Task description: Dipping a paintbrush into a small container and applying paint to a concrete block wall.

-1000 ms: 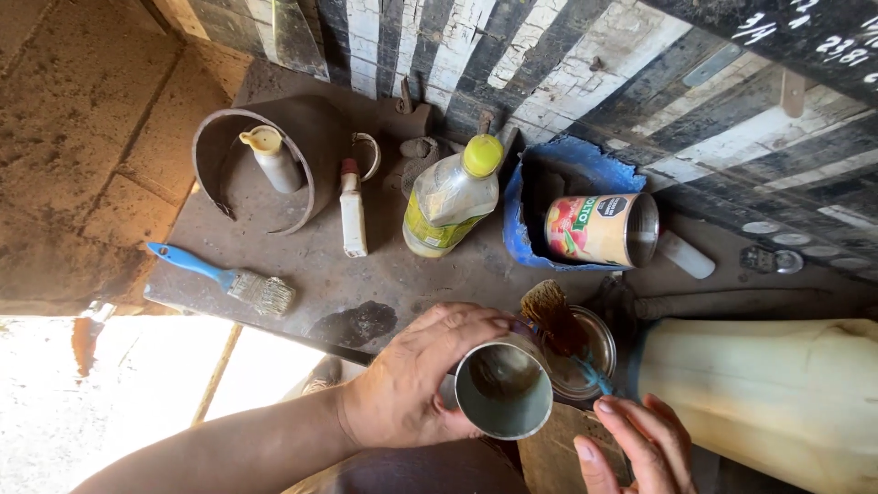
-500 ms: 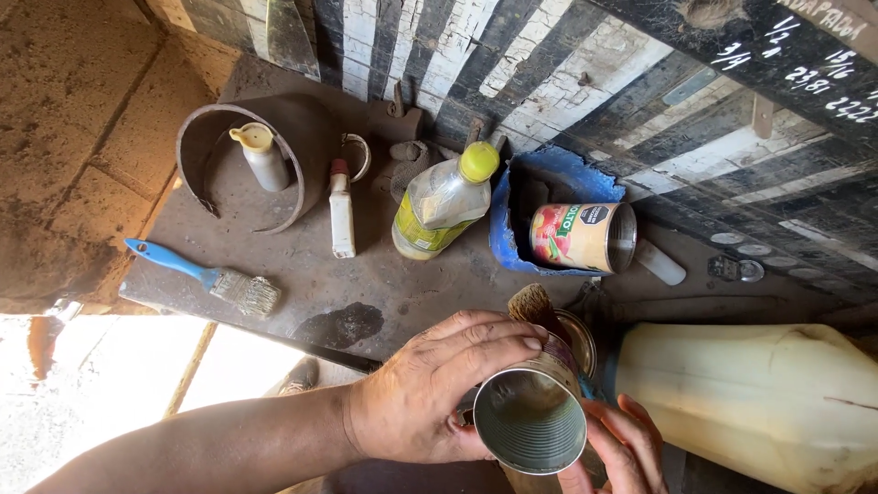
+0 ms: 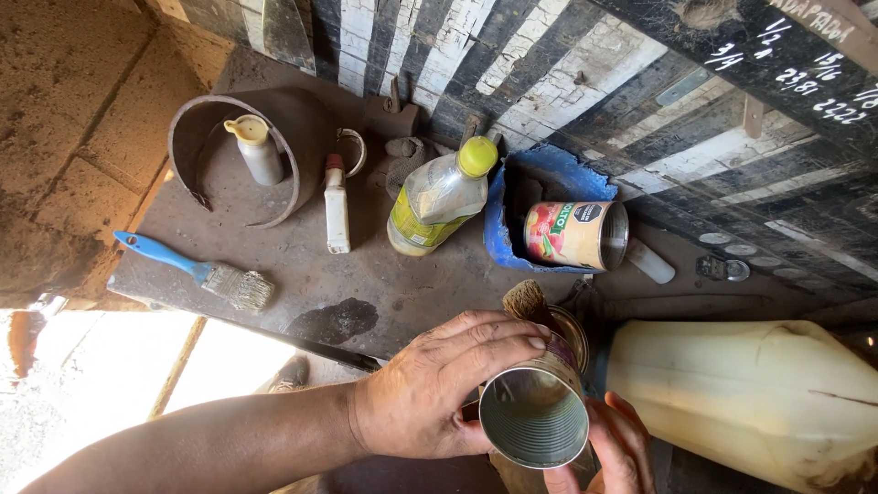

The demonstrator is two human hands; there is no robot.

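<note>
The left hand wraps its fingers around an empty ribbed tin can, held tilted with its open mouth toward the camera at the near edge of the dusty table. The right hand cups the can from below with its fingers loosely spread. Just behind the can stands a dark jar with a worn brush, beside a large cream plastic jug; farther back lie a blue-handled paintbrush, a yellow-capped bottle and a labelled can on its side.
</note>
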